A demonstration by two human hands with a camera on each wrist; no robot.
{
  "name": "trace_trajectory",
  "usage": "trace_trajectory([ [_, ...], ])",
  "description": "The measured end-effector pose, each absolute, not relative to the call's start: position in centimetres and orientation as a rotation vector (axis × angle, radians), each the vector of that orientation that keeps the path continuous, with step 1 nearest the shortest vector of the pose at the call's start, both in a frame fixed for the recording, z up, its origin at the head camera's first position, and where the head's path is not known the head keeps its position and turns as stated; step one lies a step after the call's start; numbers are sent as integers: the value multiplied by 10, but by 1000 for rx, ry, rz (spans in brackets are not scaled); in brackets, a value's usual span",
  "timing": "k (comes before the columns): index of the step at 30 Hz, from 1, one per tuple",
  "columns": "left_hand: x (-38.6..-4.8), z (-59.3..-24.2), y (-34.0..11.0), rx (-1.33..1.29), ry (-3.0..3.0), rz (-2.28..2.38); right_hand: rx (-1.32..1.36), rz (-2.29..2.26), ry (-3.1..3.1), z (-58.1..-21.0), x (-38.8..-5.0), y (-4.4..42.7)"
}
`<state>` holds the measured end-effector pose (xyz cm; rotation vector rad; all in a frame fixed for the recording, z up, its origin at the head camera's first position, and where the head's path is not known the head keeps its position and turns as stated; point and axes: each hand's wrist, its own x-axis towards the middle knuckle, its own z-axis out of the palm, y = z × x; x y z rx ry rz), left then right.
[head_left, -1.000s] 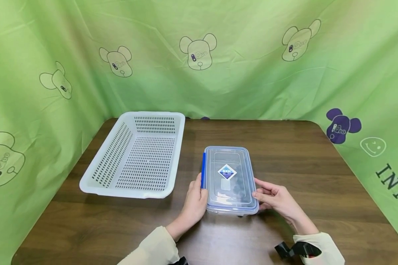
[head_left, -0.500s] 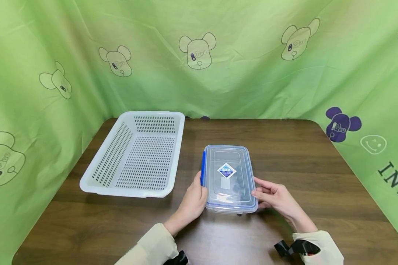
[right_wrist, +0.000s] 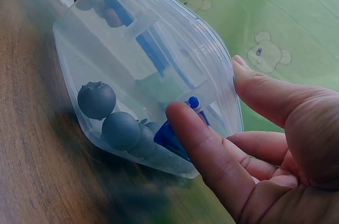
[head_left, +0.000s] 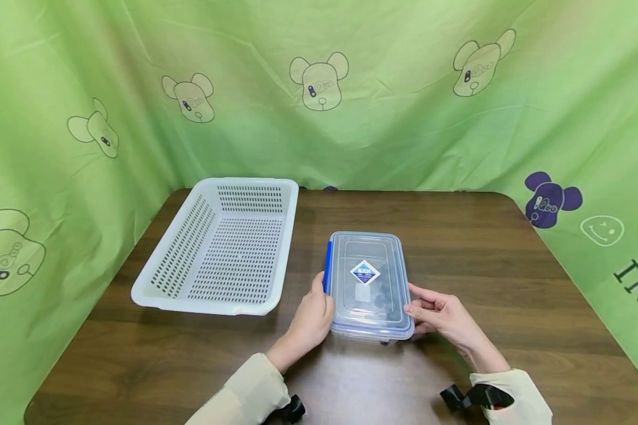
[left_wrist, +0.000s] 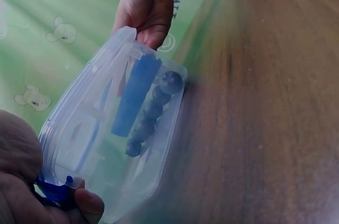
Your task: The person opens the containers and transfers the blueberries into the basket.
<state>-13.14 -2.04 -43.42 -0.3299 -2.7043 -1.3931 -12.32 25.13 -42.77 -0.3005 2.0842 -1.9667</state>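
A clear plastic food container point(head_left: 371, 313) with a blue-edged lid and a diamond-shaped label lies between both hands. Several round, dark blueberries point(right_wrist: 97, 100) show through its wall, grouped along the bottom. My left hand point(head_left: 309, 316) grips its left side, by the blue clip point(head_left: 327, 265) there. In the left wrist view, a fingertip touches that side near the clip. At the opposite side, my right hand point(head_left: 438, 316) pinches the edge, thumb on the lid rim. Its forefinger lies against the other blue clip point(right_wrist: 172, 138), which juts outward. Whether the container's base fully touches the table cannot be told.
A white perforated plastic basket point(head_left: 207, 308) stands on the left of the brown wooden table point(head_left: 457, 236), with nothing visible in it. A green printed curtain point(head_left: 383, 136) hangs behind and at both sides. Black wrist straps point(head_left: 475, 397) sit over the light sleeves.
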Motion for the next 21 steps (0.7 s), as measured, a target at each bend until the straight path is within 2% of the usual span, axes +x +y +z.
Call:
trace_trajectory([
  [10,-138,-433,-22,-338,-2721,-1390,-290,-1947,2108,-427,-124,250],
  [21,-140,-436,-34,-369,-2706,-1630,-335,-1966,2075,-430,-122,251],
])
